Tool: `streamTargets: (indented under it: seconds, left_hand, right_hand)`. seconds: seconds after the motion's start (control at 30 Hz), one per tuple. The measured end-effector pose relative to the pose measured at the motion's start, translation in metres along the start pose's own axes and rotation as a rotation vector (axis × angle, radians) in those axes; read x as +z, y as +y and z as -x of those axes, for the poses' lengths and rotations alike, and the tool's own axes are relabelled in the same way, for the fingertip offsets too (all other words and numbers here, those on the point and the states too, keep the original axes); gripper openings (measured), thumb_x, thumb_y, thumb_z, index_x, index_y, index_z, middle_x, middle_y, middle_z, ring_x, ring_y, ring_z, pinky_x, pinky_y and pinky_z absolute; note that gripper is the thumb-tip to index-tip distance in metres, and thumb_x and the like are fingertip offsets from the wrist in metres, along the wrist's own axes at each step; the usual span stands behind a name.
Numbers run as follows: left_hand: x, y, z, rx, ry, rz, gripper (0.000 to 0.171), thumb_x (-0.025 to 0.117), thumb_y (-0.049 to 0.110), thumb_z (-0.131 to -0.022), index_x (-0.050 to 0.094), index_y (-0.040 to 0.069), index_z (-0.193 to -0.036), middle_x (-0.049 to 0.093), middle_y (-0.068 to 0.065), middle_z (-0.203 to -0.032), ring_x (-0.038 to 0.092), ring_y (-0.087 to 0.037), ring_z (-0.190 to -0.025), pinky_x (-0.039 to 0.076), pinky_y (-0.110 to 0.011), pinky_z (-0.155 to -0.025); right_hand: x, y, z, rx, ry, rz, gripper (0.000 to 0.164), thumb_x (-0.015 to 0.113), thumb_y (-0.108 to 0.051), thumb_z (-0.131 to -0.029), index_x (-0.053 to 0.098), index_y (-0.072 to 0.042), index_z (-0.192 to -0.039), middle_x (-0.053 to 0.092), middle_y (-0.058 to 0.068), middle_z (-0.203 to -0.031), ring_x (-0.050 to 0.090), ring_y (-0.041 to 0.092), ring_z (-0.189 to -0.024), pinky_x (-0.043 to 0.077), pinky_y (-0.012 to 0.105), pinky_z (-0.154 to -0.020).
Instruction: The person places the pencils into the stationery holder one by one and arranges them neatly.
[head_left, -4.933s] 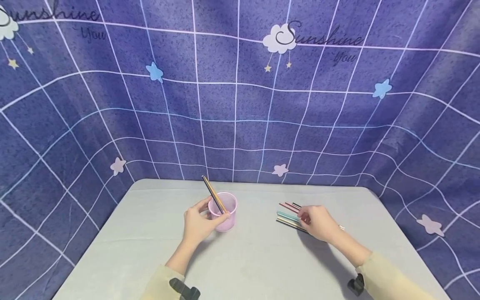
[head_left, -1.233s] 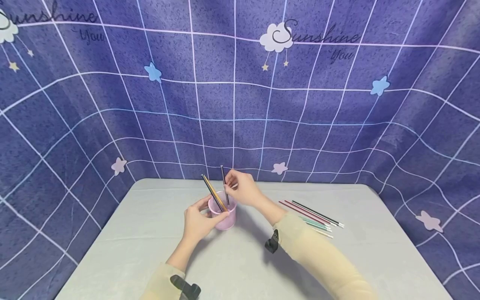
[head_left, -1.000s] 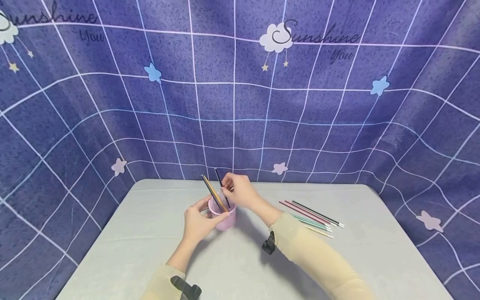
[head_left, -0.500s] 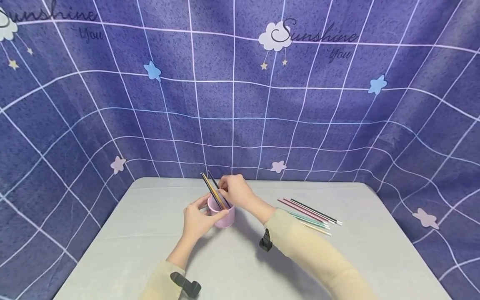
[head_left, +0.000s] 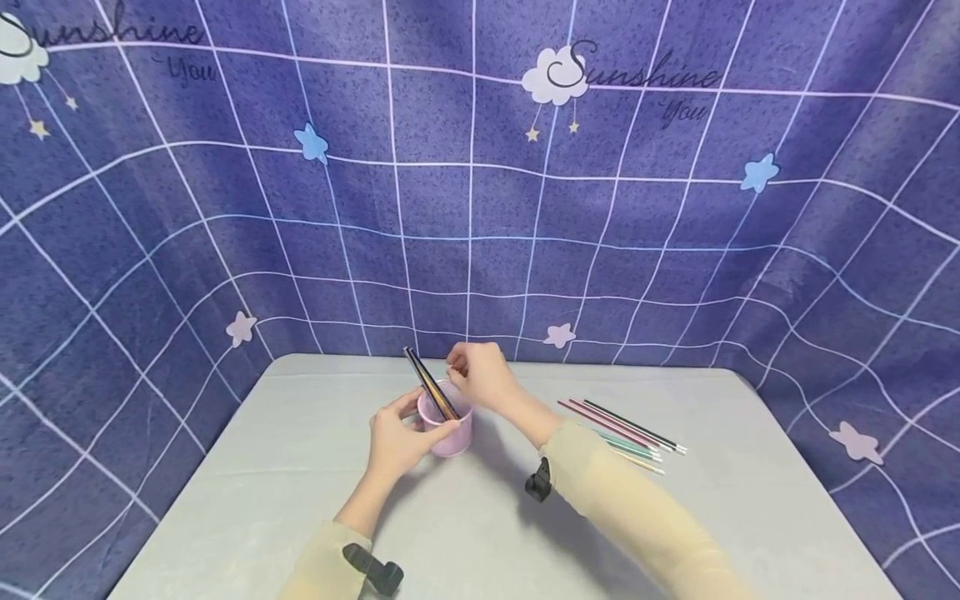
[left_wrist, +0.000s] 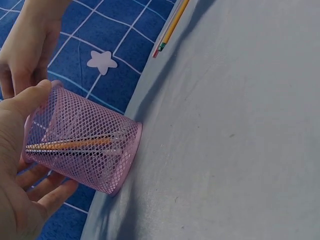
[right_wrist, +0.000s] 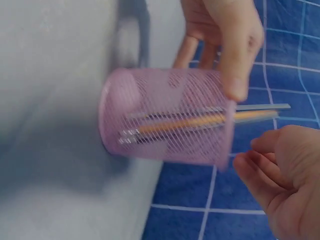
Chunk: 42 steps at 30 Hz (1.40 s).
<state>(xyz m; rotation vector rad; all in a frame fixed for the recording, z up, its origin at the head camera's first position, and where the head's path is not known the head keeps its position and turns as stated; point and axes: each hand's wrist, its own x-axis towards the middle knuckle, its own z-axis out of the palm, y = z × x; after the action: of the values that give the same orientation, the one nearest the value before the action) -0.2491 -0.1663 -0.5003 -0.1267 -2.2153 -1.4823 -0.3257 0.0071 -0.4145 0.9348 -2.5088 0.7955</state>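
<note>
— Where are the loose, slim red, teal, black and yellow pencils (head_left: 615, 426)?
— Right of the empty, loosely curled right hand (head_left: 482, 377), nearer; slanting toward the pale grey table's (head_left: 457, 533) right edge. The left hand (head_left: 397, 440) grips the round pink mesh cup (head_left: 453, 444)

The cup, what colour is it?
Pink, with see-through mesh sides; the cup shows best in the left wrist view.
</note>
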Motion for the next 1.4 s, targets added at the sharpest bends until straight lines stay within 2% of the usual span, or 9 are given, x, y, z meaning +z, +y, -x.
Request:
streamTargets:
  seconds: [0.27,0.6,0.7,0.9,1.1,1.2,1.4]
  left_hand:
    - [0.001,0.001,-0.001,-0.016,-0.007,0.000,0.076,0.104,0.028,-0.066,0.074,0.000,-0.129,0.078,-0.020,-0.123,0.079,-0.040,-0.107,0.071,-0.038,-0.083]
    - [0.001,0.001,-0.001,-0.045,-0.001,0.008,0.074,0.104,0.025,-0.065,0.074,0.000,-0.128,0.080,-0.022,-0.115,0.079,-0.039,-0.105,0.071,-0.037,-0.082]
    - [0.001,0.001,0.000,-0.047,0.001,0.018,0.074,0.104,0.024,-0.065,0.074,0.000,-0.128,0.080,-0.023,-0.115,0.079,-0.039,-0.104,0.071,-0.035,-0.082]
    - [0.002,0.000,-0.001,-0.035,-0.007,0.013,0.074,0.105,0.027,-0.065,0.075,0.001,-0.128,0.080,-0.020,-0.117,0.079,-0.040,-0.106,0.071,-0.040,-0.083]
    - [0.001,0.000,-0.002,-0.036,-0.007,0.016,0.074,0.105,0.027,-0.064,0.076,0.003,-0.127,0.080,-0.019,-0.118,0.079,-0.040,-0.106,0.071,-0.040,-0.083]
    - [0.002,0.001,-0.001,-0.034,-0.007,0.017,0.073,0.105,0.027,-0.064,0.076,0.003,-0.127,0.080,-0.019,-0.118,0.079,-0.040,-0.106,0.071,-0.039,-0.083]
    - [0.001,0.001,-0.001,-0.034,-0.008,0.017,0.073,0.104,0.027,-0.065,0.075,0.001,-0.127,0.080,-0.019,-0.118,0.079,-0.040,-0.107,0.071,-0.039,-0.084]
  right_hand:
    - [-0.051,0.026,0.011,0.015,0.039,-0.028,0.008,0.074,-0.003,-0.092,0.076,-0.001,-0.099,0.081,0.009,-0.088,0.077,0.020,-0.077,0.069,0.030,-0.075]
    - [-0.098,0.074,0.043,0.067,0.051,0.059,0.009,0.074,-0.003,-0.092,0.077,-0.001,-0.100,0.080,0.009,-0.085,0.077,0.020,-0.073,0.069,0.039,-0.072]
    - [-0.104,0.084,0.054,0.072,0.057,0.079,0.009,0.074,-0.002,-0.091,0.077,-0.001,-0.099,0.080,0.009,-0.084,0.076,0.021,-0.072,0.069,0.040,-0.071]
    - [-0.111,0.103,0.075,0.076,0.057,0.095,0.006,0.074,-0.001,-0.088,0.077,-0.001,-0.094,0.079,0.007,-0.079,0.074,0.019,-0.068,0.067,0.038,-0.066]
    - [-0.112,0.116,0.096,0.066,0.042,0.135,0.005,0.075,-0.001,-0.086,0.077,-0.003,-0.091,0.076,0.003,-0.073,0.068,0.011,-0.063,0.060,0.028,-0.059]
    - [-0.113,0.119,0.107,0.079,0.013,0.127,0.005,0.075,-0.001,-0.086,0.076,-0.002,-0.091,0.076,0.003,-0.073,0.067,0.010,-0.064,0.060,0.026,-0.058]
    - [-0.112,0.125,0.128,0.123,-0.078,0.138,0.006,0.075,-0.002,-0.087,0.077,-0.007,-0.089,0.074,-0.003,-0.072,0.064,0.005,-0.065,0.058,0.024,-0.059]
